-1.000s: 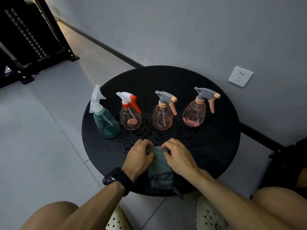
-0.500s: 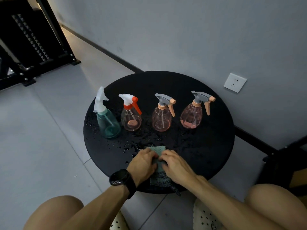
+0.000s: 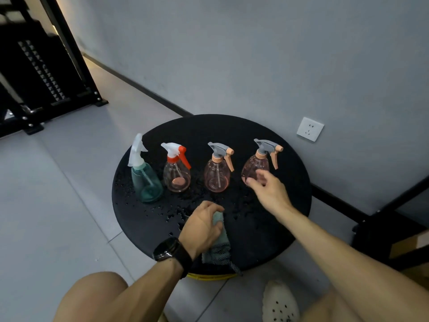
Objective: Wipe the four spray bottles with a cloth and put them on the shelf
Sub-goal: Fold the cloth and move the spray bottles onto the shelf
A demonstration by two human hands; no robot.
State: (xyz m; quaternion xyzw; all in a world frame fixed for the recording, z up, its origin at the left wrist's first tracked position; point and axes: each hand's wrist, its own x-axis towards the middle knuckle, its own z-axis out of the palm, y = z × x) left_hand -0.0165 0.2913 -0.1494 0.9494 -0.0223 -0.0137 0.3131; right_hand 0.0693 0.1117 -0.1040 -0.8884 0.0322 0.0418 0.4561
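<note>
A seated person leans over a round black table (image 3: 290, 219) beaded with water droplets, where four spray bottles stand upright in a row. From the person's left, they are a teal bottle (image 3: 146, 182) with a translucent white trigger head, a clear pink bottle with a white-and-red head (image 3: 177, 174), a pink bottle with a grey-and-peach head (image 3: 217, 176), and a second pink bottle of the same kind (image 3: 254, 166) at the right end.

The left hand (image 3: 202, 228), a dark watch (image 3: 170, 252) on its wrist, grips a folded teal cloth (image 3: 218, 249) at the table's near edge, fingers curled over its top; the cloth's lower end hangs just past the rim.

The right hand (image 3: 267, 191) reaches out in front of the rightmost bottle with fingers spread and relaxed, grasping nothing; whether the fingertips touch the bottle cannot be told.

A white wall socket (image 3: 310, 129) sits on the grey wall behind the table. A black metal rack (image 3: 46, 73) stands at the upper left on the pale tiled floor, and a white perforated shoe (image 3: 279, 303) shows below the table.
</note>
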